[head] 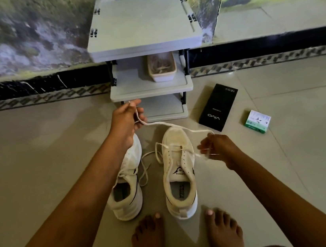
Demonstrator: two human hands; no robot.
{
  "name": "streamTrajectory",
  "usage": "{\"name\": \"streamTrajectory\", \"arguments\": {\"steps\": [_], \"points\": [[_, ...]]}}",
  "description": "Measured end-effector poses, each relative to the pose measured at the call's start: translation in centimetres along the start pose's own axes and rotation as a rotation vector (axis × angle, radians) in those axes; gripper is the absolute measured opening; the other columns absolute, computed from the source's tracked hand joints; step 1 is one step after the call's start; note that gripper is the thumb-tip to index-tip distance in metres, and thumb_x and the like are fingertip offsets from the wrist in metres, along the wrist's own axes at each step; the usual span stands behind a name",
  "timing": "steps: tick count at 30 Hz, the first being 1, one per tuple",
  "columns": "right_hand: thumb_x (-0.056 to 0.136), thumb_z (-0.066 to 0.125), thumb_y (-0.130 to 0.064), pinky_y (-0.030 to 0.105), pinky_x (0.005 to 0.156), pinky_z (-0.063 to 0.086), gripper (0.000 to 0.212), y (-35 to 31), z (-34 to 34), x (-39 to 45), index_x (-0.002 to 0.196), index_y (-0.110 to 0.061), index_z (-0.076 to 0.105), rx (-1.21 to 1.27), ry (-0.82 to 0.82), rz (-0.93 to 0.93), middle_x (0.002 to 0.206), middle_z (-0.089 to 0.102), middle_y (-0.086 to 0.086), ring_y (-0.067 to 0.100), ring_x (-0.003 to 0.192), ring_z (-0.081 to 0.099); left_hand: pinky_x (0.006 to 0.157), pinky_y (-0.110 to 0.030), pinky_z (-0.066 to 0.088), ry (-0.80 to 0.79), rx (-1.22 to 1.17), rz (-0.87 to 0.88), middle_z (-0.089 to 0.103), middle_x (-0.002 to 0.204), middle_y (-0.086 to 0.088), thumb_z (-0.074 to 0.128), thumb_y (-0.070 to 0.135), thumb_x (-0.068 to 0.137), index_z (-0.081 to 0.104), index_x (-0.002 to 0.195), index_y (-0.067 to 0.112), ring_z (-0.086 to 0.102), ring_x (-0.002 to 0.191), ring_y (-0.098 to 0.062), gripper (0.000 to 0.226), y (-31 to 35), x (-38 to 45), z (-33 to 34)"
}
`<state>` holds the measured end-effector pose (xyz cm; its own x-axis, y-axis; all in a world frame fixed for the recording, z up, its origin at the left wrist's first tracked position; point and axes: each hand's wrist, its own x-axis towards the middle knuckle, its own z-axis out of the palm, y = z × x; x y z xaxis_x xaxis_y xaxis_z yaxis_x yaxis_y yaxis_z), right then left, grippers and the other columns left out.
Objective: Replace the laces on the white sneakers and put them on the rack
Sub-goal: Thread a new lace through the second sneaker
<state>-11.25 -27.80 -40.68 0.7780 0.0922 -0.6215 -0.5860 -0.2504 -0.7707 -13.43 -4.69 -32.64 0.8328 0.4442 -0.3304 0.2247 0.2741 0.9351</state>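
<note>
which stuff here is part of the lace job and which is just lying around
Part of the job:
- right sneaker
- left sneaker
- white lace stretched between left hand and right hand
- grey shoe rack

Lying about:
- black vivo phone box
- small green and white box
- basket on the rack shelf

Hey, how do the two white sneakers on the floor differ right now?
The right sneaker shows in full, while the left sneaker's toe is hidden under the left forearm. A lace is stretched from the left hand to the right hand above the right sneaker; the left sneaker's laces lie loose and untouched. The right sneaker's tongue logo shows; the left's does not. Both are white, upright, toes toward the rack.
</note>
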Motion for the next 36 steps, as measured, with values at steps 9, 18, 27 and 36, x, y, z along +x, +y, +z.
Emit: {"name": "streamTrajectory", "arguments": {"steps": [9,18,27,36], "points": [[0.097,0.046,-0.028,0.027,0.087,0.054,0.031,-5.0,2.5,-5.3,0.114,-0.01,0.065,-0.06,-1.032,-0.046,0.112,0.069,0.009,0.019,0.102,0.066,0.056,-0.02,0.048,-0.037,0.275,-0.012,0.063,0.085,-0.006,0.051,0.01,0.096,0.06,0.092,0.011,0.048,0.058,-0.012,0.01,-2.4,0.7,0.9],[0.088,0.064,-0.026,0.032,0.093,0.046,0.038,0.1,2.6,0.0,0.122,-0.011,0.058,-0.745,-0.08,-0.196,0.123,0.059,0.008,0.023,0.11,0.055,0.083,-0.032,0.053,-0.205,0.746,0.077,0.07,0.092,-0.002,0.069,0.008,0.082,0.07,0.083,0.015,0.064,0.088,-0.017,0.007,-7.6,0.3,2.4],[0.083,0.065,-0.04,0.034,0.093,0.048,0.057,1.4,3.8,1.8,0.129,-0.01,0.051,-0.591,-0.053,-0.116,0.124,0.056,0.008,0.024,0.108,0.057,0.081,-0.033,0.051,-0.211,1.474,0.283,0.067,0.102,-0.009,0.055,0.017,0.091,0.069,0.104,0.012,0.063,0.094,-0.027,0.02,-11.6,-0.2,5.0],[0.087,0.061,-0.028,0.044,0.101,0.044,0.042,2.4,2.3,1.9,0.128,-0.026,0.055,-0.435,-0.159,-0.194,0.116,0.061,-0.002,0.023,0.114,0.054,0.081,-0.036,0.053,-0.264,1.242,0.109,0.071,0.096,-0.004,0.06,0.015,0.085,0.074,0.091,0.018,0.064,0.09,-0.025,0.016,-12.1,0.3,5.2]]}}
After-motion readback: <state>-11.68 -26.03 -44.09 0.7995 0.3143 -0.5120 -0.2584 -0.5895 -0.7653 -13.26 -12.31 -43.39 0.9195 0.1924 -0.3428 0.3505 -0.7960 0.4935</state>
